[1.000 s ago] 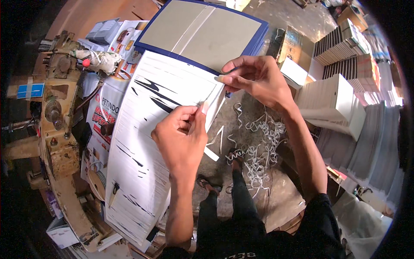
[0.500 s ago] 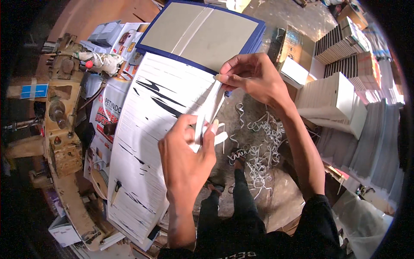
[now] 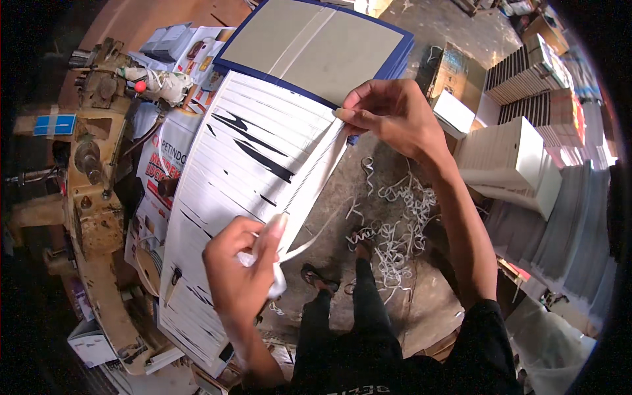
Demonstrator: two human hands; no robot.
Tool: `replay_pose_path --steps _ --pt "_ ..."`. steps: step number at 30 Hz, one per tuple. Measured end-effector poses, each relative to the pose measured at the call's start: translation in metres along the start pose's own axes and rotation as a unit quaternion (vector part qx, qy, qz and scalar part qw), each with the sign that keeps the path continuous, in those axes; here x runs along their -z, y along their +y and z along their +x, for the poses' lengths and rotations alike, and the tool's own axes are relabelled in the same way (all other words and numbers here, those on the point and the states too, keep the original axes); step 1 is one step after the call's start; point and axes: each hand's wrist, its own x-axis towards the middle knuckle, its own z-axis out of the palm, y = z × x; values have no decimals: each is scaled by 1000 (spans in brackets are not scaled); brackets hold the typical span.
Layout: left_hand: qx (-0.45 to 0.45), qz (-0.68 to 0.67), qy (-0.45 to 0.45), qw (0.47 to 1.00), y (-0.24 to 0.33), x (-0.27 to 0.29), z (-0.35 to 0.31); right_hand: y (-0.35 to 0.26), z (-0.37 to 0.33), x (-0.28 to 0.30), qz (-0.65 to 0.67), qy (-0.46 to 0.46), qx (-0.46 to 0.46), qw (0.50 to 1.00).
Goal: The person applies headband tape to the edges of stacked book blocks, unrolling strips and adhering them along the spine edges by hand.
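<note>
A narrow white strip (image 3: 315, 172) with a finely striped dark edge is stretched slantwise between my hands. My right hand (image 3: 403, 120) pinches its far end between thumb and fingertips, by the near corner of the stacked book covers. My left hand (image 3: 238, 271) grips it lower down between thumb and fingers, with a bunched white length in the palm and a loose tail hanging to the right. Under the strip lies a long white block (image 3: 204, 164), lined crosswise and marked with black patches. Beyond it are blue-edged grey book covers (image 3: 322, 43), stacked flat.
A worn machine (image 3: 99, 217) with a red knob stands at the left, near printed sheets (image 3: 168, 155). Curled white scraps (image 3: 398, 243) litter the floor beside my feet. Stacks of books (image 3: 526, 72) and white paper blocks (image 3: 503, 155) line the right side.
My left hand has slid down and left along the strip, so a longer stretch is taut between the hands. My right hand still pinches the far end.
</note>
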Motion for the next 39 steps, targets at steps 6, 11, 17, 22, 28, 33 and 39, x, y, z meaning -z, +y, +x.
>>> replay_pose_path --steps 6,11,17,22,28,33,39 --pt "42 -163 42 985 -21 1 1 2 -7 2 0 -11 54 998" --pt "50 -173 47 982 -19 -2 -2 -5 -15 13 -266 4 381 885" --pt "37 -166 50 984 -28 -6 -3 4 -6 7 -306 -96 431 844" --pt "14 -147 65 987 -29 -14 -4 -4 -2 11 -309 -124 440 834" --pt "7 -140 64 988 -29 -16 -4 -8 -1 7 -320 -92 457 825" --pt "5 -124 69 990 -33 -18 -7 0 -11 -9 -332 -100 461 817" --pt "20 -113 73 991 -28 -19 -6 -2 -13 -8 -298 -97 454 834"
